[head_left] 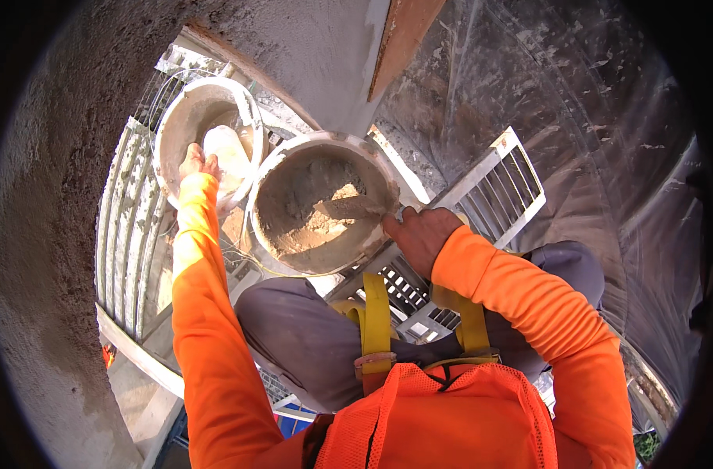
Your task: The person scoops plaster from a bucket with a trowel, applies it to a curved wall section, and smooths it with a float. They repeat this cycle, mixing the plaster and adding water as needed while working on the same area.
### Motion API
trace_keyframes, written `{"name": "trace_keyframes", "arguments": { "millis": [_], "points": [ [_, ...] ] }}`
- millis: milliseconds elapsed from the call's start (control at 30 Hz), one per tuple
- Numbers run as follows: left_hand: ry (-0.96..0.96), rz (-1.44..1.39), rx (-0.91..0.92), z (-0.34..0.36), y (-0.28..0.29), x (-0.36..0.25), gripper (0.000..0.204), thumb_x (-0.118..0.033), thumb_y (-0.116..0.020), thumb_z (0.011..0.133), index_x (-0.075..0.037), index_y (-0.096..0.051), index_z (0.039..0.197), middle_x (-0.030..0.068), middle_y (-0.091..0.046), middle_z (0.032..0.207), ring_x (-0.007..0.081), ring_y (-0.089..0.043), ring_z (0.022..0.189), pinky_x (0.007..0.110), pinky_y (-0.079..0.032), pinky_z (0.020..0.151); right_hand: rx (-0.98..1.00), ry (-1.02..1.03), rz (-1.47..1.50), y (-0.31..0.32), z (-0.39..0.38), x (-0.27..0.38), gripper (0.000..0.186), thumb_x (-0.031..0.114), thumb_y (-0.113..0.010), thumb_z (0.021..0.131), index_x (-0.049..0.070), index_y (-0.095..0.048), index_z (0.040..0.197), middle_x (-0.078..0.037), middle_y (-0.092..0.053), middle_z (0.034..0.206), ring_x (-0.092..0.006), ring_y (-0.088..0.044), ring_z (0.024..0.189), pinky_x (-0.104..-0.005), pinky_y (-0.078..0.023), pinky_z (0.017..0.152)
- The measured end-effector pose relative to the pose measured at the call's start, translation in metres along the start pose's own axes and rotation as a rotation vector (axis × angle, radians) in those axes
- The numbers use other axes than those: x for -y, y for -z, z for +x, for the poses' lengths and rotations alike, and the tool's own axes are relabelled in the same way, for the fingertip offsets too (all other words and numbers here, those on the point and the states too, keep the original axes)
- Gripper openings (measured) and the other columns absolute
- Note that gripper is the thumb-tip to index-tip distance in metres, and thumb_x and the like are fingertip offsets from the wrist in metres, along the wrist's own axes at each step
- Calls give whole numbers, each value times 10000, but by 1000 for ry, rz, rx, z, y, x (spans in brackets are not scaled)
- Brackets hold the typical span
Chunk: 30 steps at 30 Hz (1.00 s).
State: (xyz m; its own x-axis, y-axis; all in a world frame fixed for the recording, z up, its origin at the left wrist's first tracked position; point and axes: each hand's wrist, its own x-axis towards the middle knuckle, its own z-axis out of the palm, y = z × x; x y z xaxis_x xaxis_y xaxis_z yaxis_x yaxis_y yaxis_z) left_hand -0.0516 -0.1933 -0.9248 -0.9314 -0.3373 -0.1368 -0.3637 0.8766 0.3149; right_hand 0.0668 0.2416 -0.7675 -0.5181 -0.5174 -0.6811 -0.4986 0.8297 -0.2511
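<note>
One right-hand grip [425, 238], closed around a trowel [352, 207] extending left over mortar [303, 236] in a bucket [284, 181]; left-hand grip [198, 162] curled on a white container [226, 152].

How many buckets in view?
2: the left bucket, upper left, with the left hand over its inside; the right bucket, beside it near centre, with the right hand holding a trowel over it. Others could be hidden.

Trowel [350, 207]: handle mostly hid. in R hand [425, 239]; L hand [197, 163]: grip unclear; vest [466, 422] cut off btm.
</note>
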Motion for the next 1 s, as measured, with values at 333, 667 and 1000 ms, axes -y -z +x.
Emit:
{"name": "trace_keyframes", "arguments": {
  "millis": [333, 667, 1000],
  "points": [
    [58, -388, -301, -75, 70, -32, 193, -132, -644, 855, -52, -481, 789, 107, -560, 643, 234, -557, 550, 378, -475, 567, 82, 69, -48, 7, 22, 10, 451, 124, -595, 917, 2, -558, 1350, -206, -715, 1142, -355, -723, 1033, -459, -590, 851],
    [-59, -238, -475, -135, 64, -95, 246, -128, -724, 825, -80, -492, 894, 132, -551, 691, 389, -592, 623, 447, -489, 626, 62, 104, -53, -1, 38, 14, 358, 132, -575, 929, 18, -618, 1265, -173, -743, 1085, -339, -727, 1022, -462, -572, 879],
    [-79, -302, -484, -133, 53, -95, 229, -109, -699, 832, -82, -474, 867, 111, -559, 677, 304, -601, 586, 417, -490, 590, 137, 48, -121, -4, 51, 10, 396, 107, -584, 901, 41, -573, 1292, -198, -706, 1155, -361, -722, 1028, -478, -575, 868]
  ]
}}
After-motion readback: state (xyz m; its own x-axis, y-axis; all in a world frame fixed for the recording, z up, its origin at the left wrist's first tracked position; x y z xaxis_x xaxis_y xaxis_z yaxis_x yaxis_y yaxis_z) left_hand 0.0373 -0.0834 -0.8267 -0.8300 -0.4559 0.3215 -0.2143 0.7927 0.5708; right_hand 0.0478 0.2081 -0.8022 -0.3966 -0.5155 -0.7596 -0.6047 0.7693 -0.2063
